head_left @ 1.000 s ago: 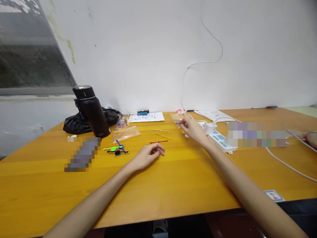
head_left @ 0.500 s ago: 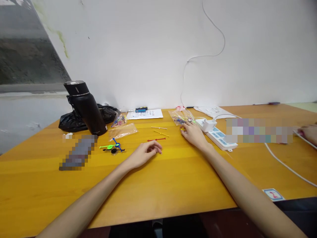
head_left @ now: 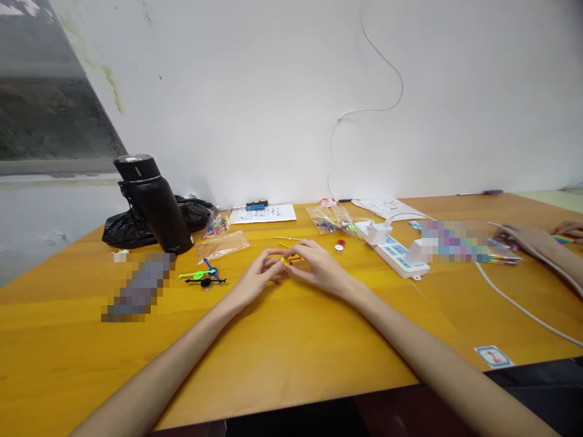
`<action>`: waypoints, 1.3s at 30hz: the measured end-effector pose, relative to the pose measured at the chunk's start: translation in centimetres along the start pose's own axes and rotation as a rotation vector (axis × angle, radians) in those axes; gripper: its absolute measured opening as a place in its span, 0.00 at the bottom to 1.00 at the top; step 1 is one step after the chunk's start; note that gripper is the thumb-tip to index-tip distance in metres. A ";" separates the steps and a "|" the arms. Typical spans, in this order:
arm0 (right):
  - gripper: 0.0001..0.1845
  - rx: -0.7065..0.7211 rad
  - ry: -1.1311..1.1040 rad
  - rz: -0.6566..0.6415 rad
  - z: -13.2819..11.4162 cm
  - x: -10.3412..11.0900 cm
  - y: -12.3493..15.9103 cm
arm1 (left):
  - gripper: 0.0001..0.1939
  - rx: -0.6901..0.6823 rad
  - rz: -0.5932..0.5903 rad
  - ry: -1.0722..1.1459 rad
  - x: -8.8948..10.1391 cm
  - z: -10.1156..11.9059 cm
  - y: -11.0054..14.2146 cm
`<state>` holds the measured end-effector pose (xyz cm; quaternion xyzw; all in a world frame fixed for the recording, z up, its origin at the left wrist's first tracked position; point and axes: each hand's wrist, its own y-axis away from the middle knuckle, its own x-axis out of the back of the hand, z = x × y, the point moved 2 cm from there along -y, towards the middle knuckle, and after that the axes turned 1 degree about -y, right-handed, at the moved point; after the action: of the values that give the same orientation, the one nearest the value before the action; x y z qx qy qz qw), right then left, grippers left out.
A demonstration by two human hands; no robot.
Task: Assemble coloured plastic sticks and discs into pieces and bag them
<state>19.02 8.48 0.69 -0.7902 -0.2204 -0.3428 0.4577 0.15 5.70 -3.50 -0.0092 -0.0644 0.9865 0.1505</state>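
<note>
Both hands (head_left: 255, 274) (head_left: 321, 267), nearly closed, pinch a small yellow piece (head_left: 285, 261) between them.

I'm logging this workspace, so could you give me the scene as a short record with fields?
Left hand: fingers on a small yellow piece
Right hand: fingers on the same piece
Left of the hands: green arrow, blue arrow, black arrow, black bottle
Right of the hands: red disc, white disc, power strip
Far right: another person's hand
Back of table: screwdriver on paper
</note>
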 end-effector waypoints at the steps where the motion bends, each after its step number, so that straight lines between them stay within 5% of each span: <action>1: 0.08 0.006 0.000 -0.021 -0.3 -0.3 0.0 | 0.22 -0.001 0.003 -0.008 0.1 -0.1 -0.1; 6: 0.08 -0.025 0.011 -0.025 -0.1 -0.5 0.2 | 0.22 0.020 0.040 -0.005 0.4 -0.3 -0.3; 10: 0.09 -0.168 0.202 0.068 2.4 0.1 0.7 | 0.21 0.039 0.055 0.003 0.1 0.1 -0.2; 15: 0.06 -0.319 0.350 0.028 5.5 0.1 1.7 | 0.20 0.041 0.045 -0.022 -0.1 0.5 0.0; 22: 0.05 -0.381 0.335 0.041 5.6 -0.3 1.4 | 0.20 0.034 0.044 0.000 -0.1 0.2 -0.2; 31: 0.15 -0.524 -0.600 0.177 4.5 -1.1 0.5 | 0.22 0.092 0.155 0.181 0.3 0.6 0.0; 39: 0.19 -0.566 -0.775 0.110 3.8 -2.1 0.7 | 0.22 0.117 0.206 0.302 0.6 0.3 -0.1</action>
<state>19.33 11.42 -2.59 -0.9637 -0.2307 -0.0450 0.1264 -0.39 5.98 -3.23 -0.1551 0.0175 0.9861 0.0569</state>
